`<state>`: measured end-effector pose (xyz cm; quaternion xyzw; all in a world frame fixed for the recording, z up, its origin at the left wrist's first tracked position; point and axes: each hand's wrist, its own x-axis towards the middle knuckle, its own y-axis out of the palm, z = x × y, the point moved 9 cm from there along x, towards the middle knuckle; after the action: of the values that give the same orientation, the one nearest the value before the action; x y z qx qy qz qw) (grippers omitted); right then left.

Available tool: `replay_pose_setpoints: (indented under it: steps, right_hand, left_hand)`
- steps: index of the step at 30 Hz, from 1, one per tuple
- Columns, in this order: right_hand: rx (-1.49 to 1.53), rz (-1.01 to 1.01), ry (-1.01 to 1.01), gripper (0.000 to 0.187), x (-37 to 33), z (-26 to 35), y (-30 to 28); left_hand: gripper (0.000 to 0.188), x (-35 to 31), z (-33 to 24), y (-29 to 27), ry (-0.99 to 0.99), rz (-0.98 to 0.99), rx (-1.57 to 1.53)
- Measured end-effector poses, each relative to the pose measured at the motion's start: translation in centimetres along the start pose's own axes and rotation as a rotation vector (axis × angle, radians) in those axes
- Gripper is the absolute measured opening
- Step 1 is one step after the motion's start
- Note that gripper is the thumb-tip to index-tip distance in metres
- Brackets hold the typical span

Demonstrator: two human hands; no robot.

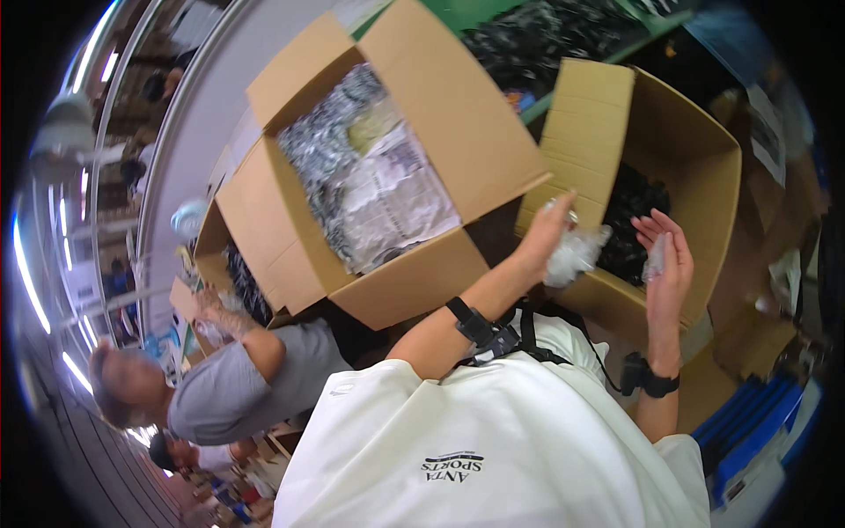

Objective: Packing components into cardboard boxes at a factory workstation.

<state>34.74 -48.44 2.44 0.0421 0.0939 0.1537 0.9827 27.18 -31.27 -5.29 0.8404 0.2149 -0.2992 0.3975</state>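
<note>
My left hand [544,236] is closed on crumpled clear plastic bags [576,255], which hang beside its fingers. A small glint of clear plastic also shows at its fingertips. My right hand [671,264] is raised with its fingers stretched, and a small clear plastic bag [654,258] sits between thumb and palm. What the bags contain, if anything, is too blurred to tell. Both hands are over the near side of an open cardboard box [709,150], where black plastic-wrapped items [627,220] lie inside.
To the left stands a larger open carton [475,114] holding grey plastic film [330,123] and a whitish printed bag [396,194]. Black bags [546,40] lie on a green surface behind. A person in grey [255,378] works at my left. Blue stacked items [757,431] are at lower right.
</note>
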Motion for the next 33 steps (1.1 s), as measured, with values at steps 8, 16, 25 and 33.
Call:
replay_pose_setpoints:
  steps: [8, 16, 25, 33]
  right_hand:
    - [-0.866, 0.605, -0.784, 0.051, -6.0, 4.3, 29.5]
    - [-1.166, 0.720, -0.866, 0.053, -7.5, -1.1, 47.1]
    - [-0.520, 0.721, -0.248, 0.038, 4.3, -10.9, 58.2]
    - [-1.110, 0.429, -0.462, 0.059, 10.2, -16.5, 64.7]
  left_hand:
    - [0.046, -8.1, -9.4, -7.8, 0.297, 0.065, -0.351]
    - [0.046, -13.7, -17.3, -22.5, 0.386, -0.182, -0.696]
    - [0.040, -12.6, -17.9, -37.5, 0.363, -0.256, -0.803]
    - [0.040, -13.8, -16.9, -39.4, 0.313, -0.205, -0.854]
